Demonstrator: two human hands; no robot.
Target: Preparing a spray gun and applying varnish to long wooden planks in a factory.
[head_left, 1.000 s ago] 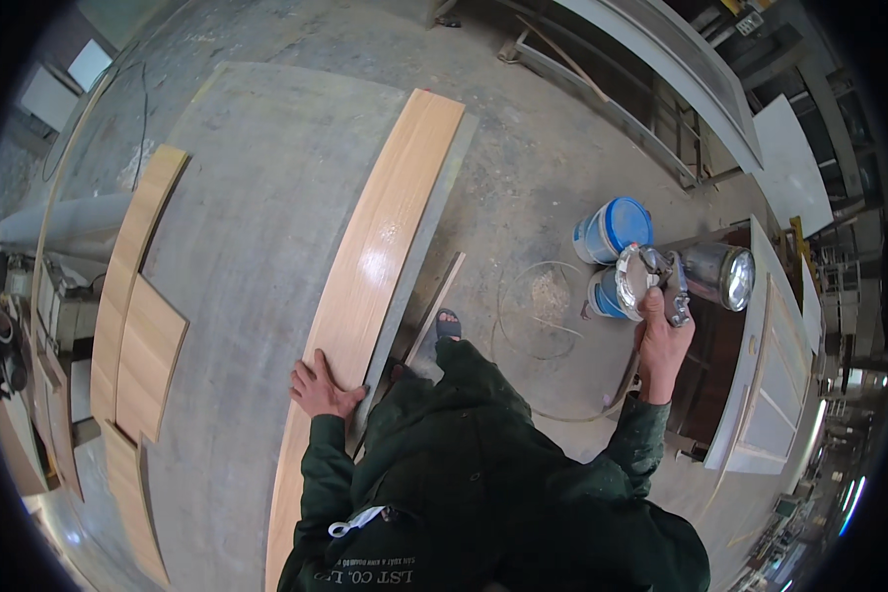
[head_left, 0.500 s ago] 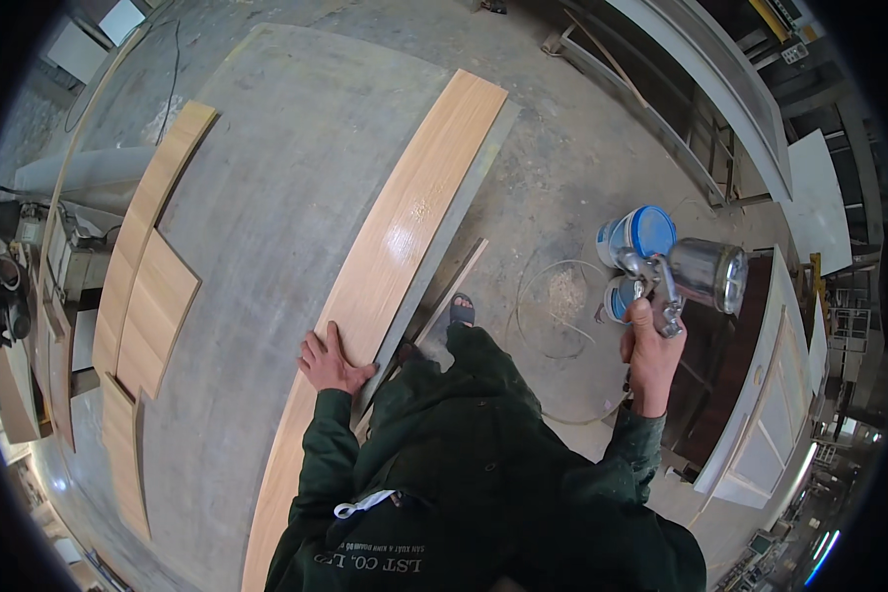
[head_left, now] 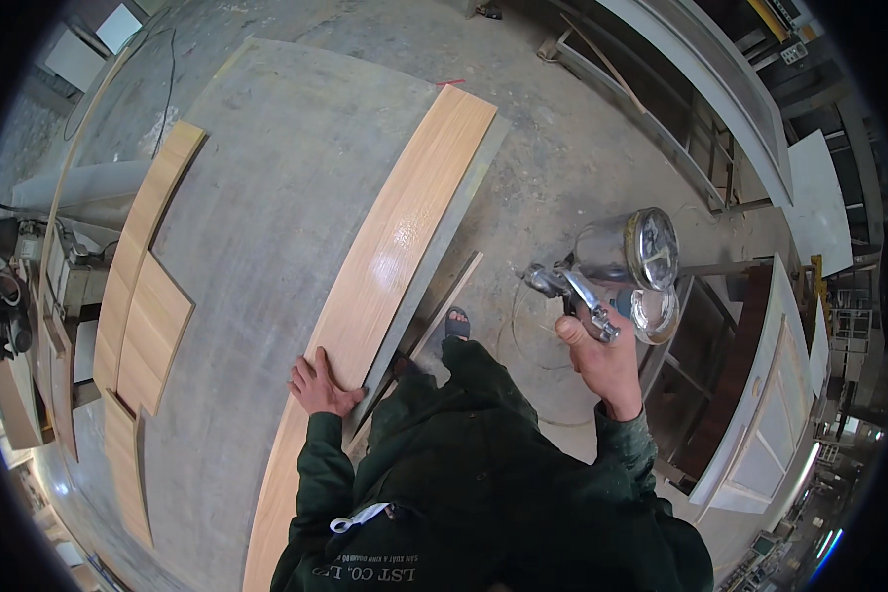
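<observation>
My left hand [head_left: 326, 387] lies with its fingers spread on a long pale wooden board [head_left: 390, 247], its thumb at the board's right edge. A wet-looking, shiny patch shows midway up the board. The board rests along the right side of a wide grey table [head_left: 257, 227]. My right hand [head_left: 607, 363] is closed round a metal spray gun [head_left: 567, 288], held up to the right of the board. A silver cup [head_left: 617, 252] sits on the gun. The gun's nozzle points left, toward the board; the grip is mostly hidden by my fingers.
Several thinner wooden pieces [head_left: 158, 326] lie on the table's left side. A round, pale-rimmed container [head_left: 651, 314] shows partly behind the gun. At the right stand dark frames [head_left: 696, 340] and a pale panel [head_left: 760, 395]. My sandalled foot [head_left: 457, 322] is beside the table.
My right hand has brought the spray gun left, nearer the board, and turned it so the cup points upward. The blue-lidded bucket is now hidden. My left hand stays on the board.
</observation>
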